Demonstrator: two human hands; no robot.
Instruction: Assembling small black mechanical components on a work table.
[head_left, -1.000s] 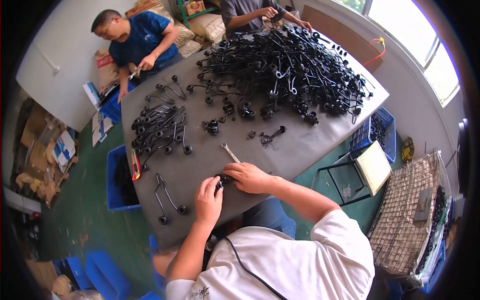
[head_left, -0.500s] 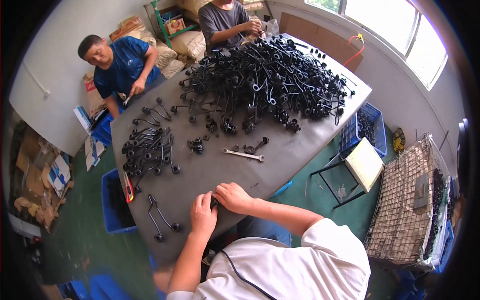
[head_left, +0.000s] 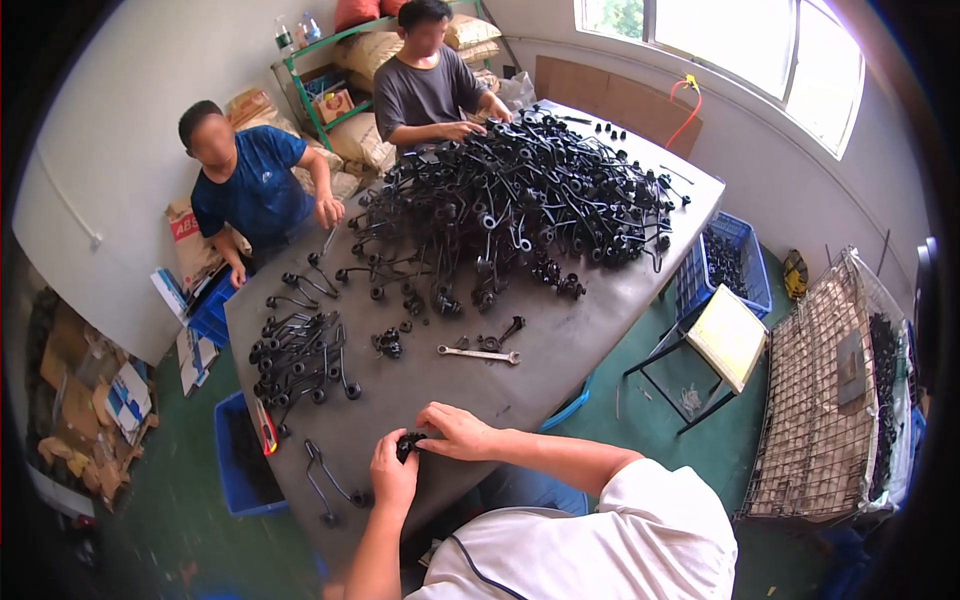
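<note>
A small black ribbed part (head_left: pixel 408 447) is held over the near edge of the table. My left hand (head_left: pixel 393 472) is closed around it from the left. From the right, the fingers of my right hand (head_left: pixel 458 432) are bent against the same part. Just left of my hands lies a pair of black rods with round ends (head_left: pixel 322 478). Beyond my hands a combination wrench (head_left: pixel 480 354) rests on the table, with a short black link (head_left: pixel 506 333) behind it. A cluster of black ribbed pieces (head_left: pixel 387 343) sits to the left of the wrench.
A large heap of black rods (head_left: pixel 530 185) covers the table's far part. Rows of rods (head_left: pixel 300 355) and a red utility knife (head_left: pixel 266 428) lie at the left. Two co-workers (head_left: pixel 262 185) are at the far side. A stool (head_left: pixel 725 338) and blue crate (head_left: pixel 738 262) stand right.
The view has shifted, showing more of the far side. My right fingers have changed position, exposing the black part more. The co-worker in blue has reached a hand toward the table.
</note>
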